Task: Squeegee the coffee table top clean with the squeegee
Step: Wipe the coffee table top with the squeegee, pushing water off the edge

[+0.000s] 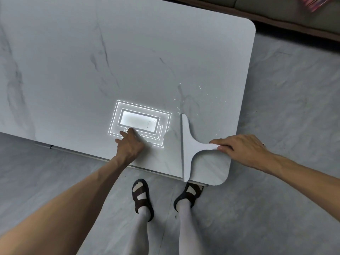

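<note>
A pale grey T-shaped squeegee (188,146) lies flat on the grey marble coffee table (128,57) near its front right corner, its long blade running front to back. My right hand (241,150) grips the squeegee's handle from the right. My left hand (129,144) rests on the table top left of the blade, fingers spread and holding nothing. Small white droplets or specks (185,100) are scattered on the surface just beyond the blade's far end and to its right.
A bright reflection of a ceiling light (139,121) shines on the table by my left hand. My feet in dark sandals (142,196) stand on the grey floor at the table's front edge. A dark sofa (294,13) sits past the far right corner.
</note>
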A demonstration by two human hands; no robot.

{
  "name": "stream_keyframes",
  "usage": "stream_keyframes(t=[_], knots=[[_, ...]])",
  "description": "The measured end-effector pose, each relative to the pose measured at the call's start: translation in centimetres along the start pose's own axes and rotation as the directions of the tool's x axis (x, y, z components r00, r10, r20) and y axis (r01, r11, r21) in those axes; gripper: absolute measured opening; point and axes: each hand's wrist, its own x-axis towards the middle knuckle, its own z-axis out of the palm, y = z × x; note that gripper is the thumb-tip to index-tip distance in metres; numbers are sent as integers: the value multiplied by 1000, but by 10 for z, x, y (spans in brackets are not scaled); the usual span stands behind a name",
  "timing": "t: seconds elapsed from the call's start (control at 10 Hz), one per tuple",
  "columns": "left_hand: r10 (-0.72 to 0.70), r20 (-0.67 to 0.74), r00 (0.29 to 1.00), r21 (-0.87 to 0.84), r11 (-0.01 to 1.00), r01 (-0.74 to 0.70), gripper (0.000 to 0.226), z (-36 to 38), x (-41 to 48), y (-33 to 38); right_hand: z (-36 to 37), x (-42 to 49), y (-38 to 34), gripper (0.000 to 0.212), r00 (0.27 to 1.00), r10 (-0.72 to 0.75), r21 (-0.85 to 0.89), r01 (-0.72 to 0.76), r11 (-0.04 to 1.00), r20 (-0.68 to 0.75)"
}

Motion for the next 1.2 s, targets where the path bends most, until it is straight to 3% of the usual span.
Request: stream_keyframes(t=[0.1,0.2,0.3,0.4,0.5,0.8,1.0,1.1,1.2], knots=[[25,16,1000,74,997,-26,61,0,5,1,9,19,-38,36,992,-105,63,101,993,71],[19,-17,1000,24,1000,-18,60,-3,2,3,18,32,-62,36,984,-156,100,147,984,92],[303,-130,944,445,869,-218,48,-5,-5,-1,32,44,-77,37,981,-166,98,156,983,105],[291,-194,937,461,870,-175,46,-4,-3,-4,38,46,-78,37,980,-160,85,151,985,120],[40,-12,999,-81,996,-41,64,-8,-2,5,41,44,-74,37,979,-149,88,138,987,139],[-14,54,998,-145,989,22,70,-2,5,4,21,35,-34,37,984,-74,43,68,997,162],[113,54,992,41,992,-115,62,-1,-1,3,-5,15,16,35,990,67,-40,-62,997,126],[106,-2,994,-32,994,-106,57,-3,-3,-3,-24,1,36,33,993,107,-137,-98,986,55],[47,-99,994,-134,989,-60,48,-4,-4,-9,-29,0,28,33,998,54,-134,-52,990,11]])
